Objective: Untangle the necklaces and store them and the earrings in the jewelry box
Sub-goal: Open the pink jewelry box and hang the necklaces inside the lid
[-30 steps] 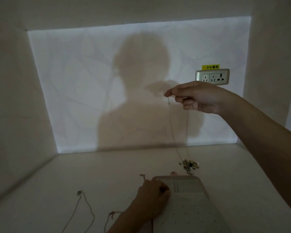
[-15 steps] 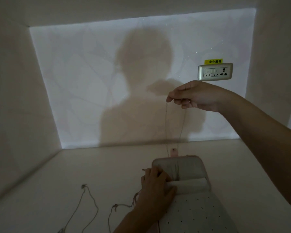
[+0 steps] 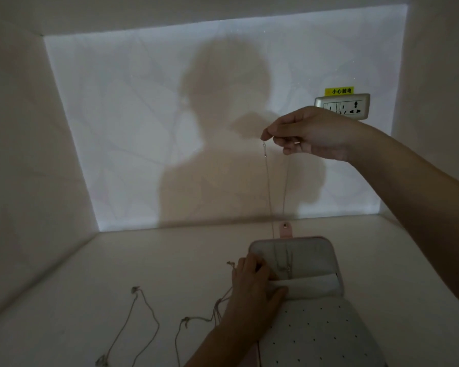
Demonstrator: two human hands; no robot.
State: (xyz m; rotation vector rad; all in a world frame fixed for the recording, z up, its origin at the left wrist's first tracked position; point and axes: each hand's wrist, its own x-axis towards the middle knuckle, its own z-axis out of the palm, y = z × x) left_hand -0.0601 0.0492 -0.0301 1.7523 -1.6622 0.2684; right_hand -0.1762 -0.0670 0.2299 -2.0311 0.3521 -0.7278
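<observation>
My right hand [image 3: 306, 133] is raised in front of the wall and pinches the clasp end of a thin silver necklace [image 3: 267, 181]. Its two strands hang straight down into the top section of the open grey jewelry box [image 3: 310, 255]. My left hand [image 3: 252, 292] grips the box's left edge, thumb across the padded pocket flap. On the table to the left lie a second necklace [image 3: 143, 313] and a third necklace [image 3: 196, 319], which runs under my left hand. No earrings can be seen.
The box's pink snap tab [image 3: 285, 230] points toward the wall. Its lower panel [image 3: 318, 335] has rows of small holes. A wall socket [image 3: 349, 107] with a yellow label sits behind my right hand. The white table [image 3: 117, 266] is enclosed by walls at left, back and right.
My right hand has lowered the hanging necklace, so its lower end now lies inside the box's top section. The view shifted down; the earring pile seen behind the box earlier is out of sight.
</observation>
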